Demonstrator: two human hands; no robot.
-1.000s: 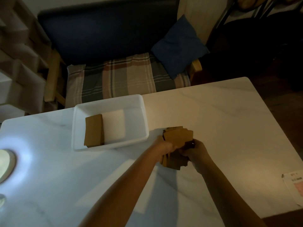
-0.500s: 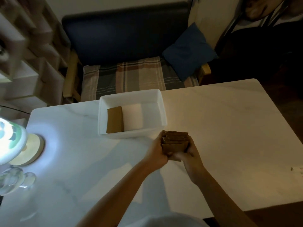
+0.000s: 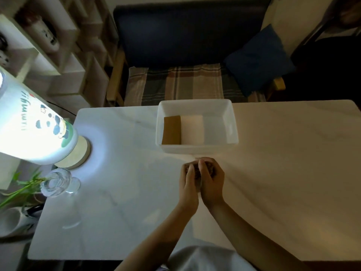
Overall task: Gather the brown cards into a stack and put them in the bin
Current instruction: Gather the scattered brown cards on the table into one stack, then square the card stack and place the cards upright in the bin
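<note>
Brown cards [image 3: 195, 171] are sitting squeezed between the left hand [image 3: 189, 182] and right hand [image 3: 212, 180], both closing around them, just before the white bin [image 3: 232, 122]. Light, stiff and probably slippery, they are likely wanting edge pressure.

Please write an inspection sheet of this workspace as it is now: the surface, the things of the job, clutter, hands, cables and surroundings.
Surface: white marble-look table, lit from the left.
Job's things: stack of brown cards squeezed between both hands just in front of the white bin; more brown cards lie flat in the bin's left part.
Clutter: glowing panda lamp and glass vase with green leaves at the table's left end.
Hands: left hand and right hand both closed on the stack.
Cables: nothing seen.
Surroundings: bench with plaid cushion and blue pillow behind the table; shelves at left.
</note>
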